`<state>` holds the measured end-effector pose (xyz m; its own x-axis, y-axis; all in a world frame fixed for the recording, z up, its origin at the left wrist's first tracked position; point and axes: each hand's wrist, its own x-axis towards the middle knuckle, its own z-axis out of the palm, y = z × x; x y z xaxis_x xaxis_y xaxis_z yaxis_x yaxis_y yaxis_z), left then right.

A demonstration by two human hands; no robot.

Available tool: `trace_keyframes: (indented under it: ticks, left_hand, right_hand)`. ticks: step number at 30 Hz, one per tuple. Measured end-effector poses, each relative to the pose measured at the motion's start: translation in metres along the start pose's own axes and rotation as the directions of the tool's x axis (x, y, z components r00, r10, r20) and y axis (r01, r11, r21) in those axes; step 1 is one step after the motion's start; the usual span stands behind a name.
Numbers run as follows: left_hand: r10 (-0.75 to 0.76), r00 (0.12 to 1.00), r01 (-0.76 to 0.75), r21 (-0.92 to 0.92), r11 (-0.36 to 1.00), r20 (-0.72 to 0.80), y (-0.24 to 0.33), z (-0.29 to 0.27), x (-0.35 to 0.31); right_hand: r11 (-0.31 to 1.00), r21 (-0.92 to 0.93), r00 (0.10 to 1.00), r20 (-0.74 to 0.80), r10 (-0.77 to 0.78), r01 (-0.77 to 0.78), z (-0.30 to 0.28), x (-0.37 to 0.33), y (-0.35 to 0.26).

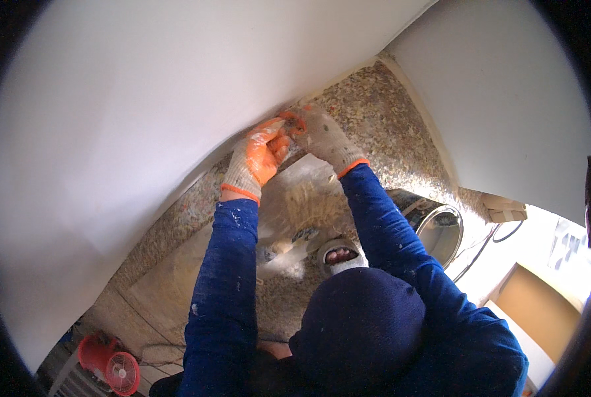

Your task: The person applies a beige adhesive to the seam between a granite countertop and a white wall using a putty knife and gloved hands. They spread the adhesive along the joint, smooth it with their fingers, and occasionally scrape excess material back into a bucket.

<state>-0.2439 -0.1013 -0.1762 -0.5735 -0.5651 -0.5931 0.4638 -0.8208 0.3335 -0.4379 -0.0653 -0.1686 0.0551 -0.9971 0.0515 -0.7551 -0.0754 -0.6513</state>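
Observation:
My left hand (pixel 260 157), in a knit glove with an orange coated palm, is closed at the foot of the white wall (pixel 143 99). Its fingers curl inward, and whatever they pinch is too small to name. My right hand (pixel 322 137), in a matching stained glove, meets it fingertip to fingertip, back turned up. The right fingers bend round toward the left ones, partly hidden by the hand itself. Beneath both lies a speckled, multicoloured floor covering (pixel 381 116), with a pale, dusty sheet (pixel 305 192) on it close to my wrists.
A second white wall (pixel 500 92) meets the first in a corner. Right of my right forearm lies a shiny metal bucket (pixel 441 231), near cables and a small block (pixel 504 208). An open cardboard box (pixel 537 304) stands lower right, a red fan (pixel 120 372) lower left. My sandalled foot (pixel 342 255) shows below.

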Motion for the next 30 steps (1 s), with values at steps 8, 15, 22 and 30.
trace_keyframes:
  ticks: [8,15,22,30]
  left_hand:
    - [0.169,0.956,-0.158,0.064,0.985,-0.240,-0.015,0.002,0.008]
    - [0.214,0.911,-0.227,0.004,0.974,-0.352,-0.025,0.001,0.011]
    - [0.161,0.890,-0.168,0.021,0.985,-0.426,-0.026,0.007,0.019]
    - [0.137,0.915,-0.169,-0.052,0.984,-0.380,-0.021,-0.004,0.009]
  right_hand:
    - [0.951,-0.114,0.956,-0.097,0.276,-0.286,0.013,0.011,0.008]
    - [0.850,-0.133,0.834,-0.321,0.449,-0.509,0.020,0.017,0.007]
    - [0.921,-0.109,0.898,-0.288,0.332,-0.375,0.011,0.008,0.006]
    - [0.819,-0.468,0.929,-0.014,0.369,-0.332,0.030,-0.001,-0.036]
